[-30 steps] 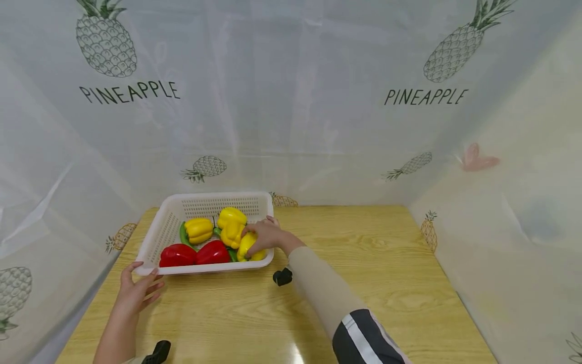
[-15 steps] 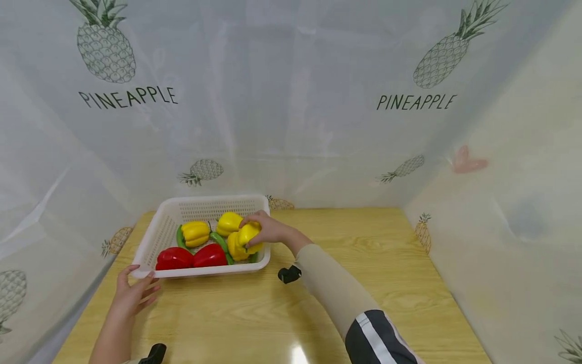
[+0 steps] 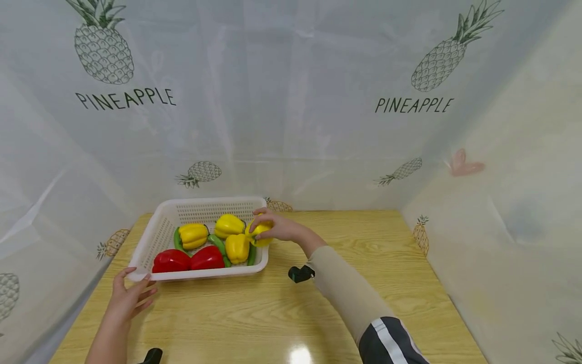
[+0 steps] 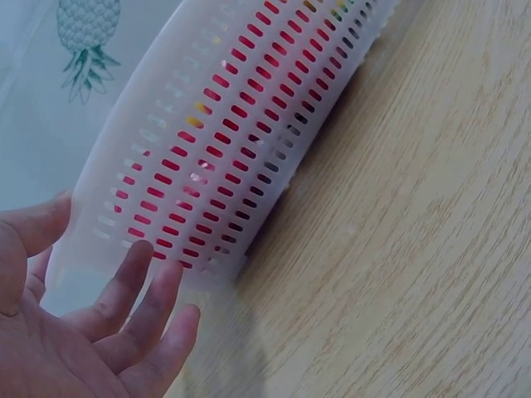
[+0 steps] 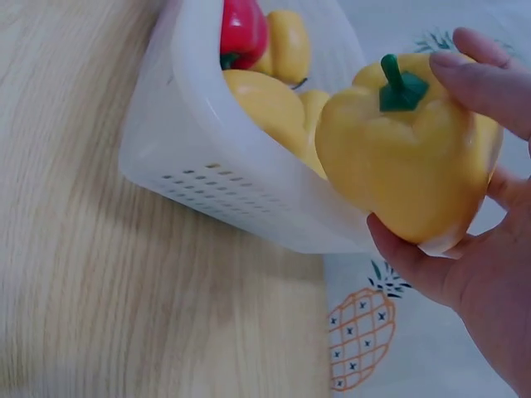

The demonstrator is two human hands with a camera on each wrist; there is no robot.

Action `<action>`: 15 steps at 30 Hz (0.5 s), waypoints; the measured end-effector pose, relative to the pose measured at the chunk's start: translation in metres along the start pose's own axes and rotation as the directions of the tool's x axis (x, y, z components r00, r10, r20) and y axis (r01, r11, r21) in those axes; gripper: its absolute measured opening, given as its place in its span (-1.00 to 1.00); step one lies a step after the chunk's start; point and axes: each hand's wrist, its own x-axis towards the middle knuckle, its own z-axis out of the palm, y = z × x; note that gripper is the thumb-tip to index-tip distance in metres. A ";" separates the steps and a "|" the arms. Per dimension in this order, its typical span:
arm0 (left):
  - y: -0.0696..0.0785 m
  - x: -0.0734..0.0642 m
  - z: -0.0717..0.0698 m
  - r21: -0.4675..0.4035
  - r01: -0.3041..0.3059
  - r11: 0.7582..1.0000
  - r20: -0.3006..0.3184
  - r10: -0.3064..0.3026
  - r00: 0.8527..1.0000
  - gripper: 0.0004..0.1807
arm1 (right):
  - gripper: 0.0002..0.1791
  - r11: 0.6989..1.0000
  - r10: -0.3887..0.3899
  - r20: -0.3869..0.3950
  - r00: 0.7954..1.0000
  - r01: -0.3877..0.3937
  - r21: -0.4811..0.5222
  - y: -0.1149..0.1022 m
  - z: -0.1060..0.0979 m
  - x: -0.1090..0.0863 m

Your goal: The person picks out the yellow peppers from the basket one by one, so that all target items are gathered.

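Note:
My right hand [image 3: 278, 227] grips a yellow bell pepper [image 5: 402, 157] with a green stem. The pepper is raised at the right rim of a white plastic basket [image 3: 204, 273], and the right wrist view shows fingers and thumb around it. My left hand [image 3: 127, 298] holds the basket's front left corner; in the left wrist view one digit rests on the rim and the other fingers [image 4: 153, 307] bend near the slotted outer wall. Inside the basket lie several yellow bell peppers [image 3: 237, 248], two red bell peppers [image 3: 207, 258] and long green peppers [image 3: 217, 243].
The basket stands on a wood-grain table [image 3: 254, 313], toward its back left. A pale curtain [image 3: 291, 101] printed with pineapples hangs behind the table and along both sides. A black wrist mount [image 3: 301, 274] sits beside the right forearm.
My right hand has lifted the yellow bell pepper from the basket's front right corner and carried it up and right, to the right rim. My left hand stays at the front left corner.

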 end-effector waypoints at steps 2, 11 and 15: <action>0.000 0.001 0.000 -0.004 0.005 1.000 -0.002 -0.005 1.000 -0.21 | -0.85 1.000 -0.004 -0.004 1.000 0.004 0.002 0.000 -0.004 -0.004; -0.003 0.004 0.001 -0.016 0.007 1.000 -0.013 -0.007 1.000 -0.25 | -0.85 0.999 0.023 -0.073 0.997 -0.021 0.027 0.010 -0.015 -0.018; -0.004 0.005 0.001 -0.024 0.000 1.000 -0.017 0.000 1.000 -0.28 | -0.66 1.000 0.015 -0.104 0.995 -0.015 -0.004 0.016 -0.018 -0.021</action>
